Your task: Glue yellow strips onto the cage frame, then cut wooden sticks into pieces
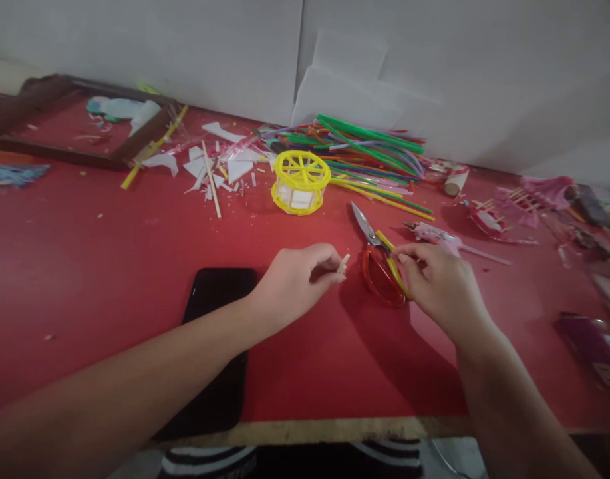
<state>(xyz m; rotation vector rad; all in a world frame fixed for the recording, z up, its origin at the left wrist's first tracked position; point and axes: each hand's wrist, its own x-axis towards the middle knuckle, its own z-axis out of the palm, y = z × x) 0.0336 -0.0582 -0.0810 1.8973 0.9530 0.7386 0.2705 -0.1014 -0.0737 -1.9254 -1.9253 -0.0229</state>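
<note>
My left hand [297, 279] is closed in a pinch on a short pale wooden stick [343, 263] above the red table. My right hand [437, 283] is closed on a yellow straw piece [390, 256] that lies across the red-handled scissors [377, 263]. The scissors rest on the table between both hands, blades pointing away. A yellow straw wheel-shaped cage [299, 181] stands further back, in front of a pile of coloured straws [369, 153].
A black phone [217, 346] lies under my left forearm near the table's front edge [334, 429]. White scraps and a wooden skewer [211, 169] lie at back left beside a brown tray [60, 120]. Pink craft pieces [514, 199] and a purple box [591, 346] sit at right.
</note>
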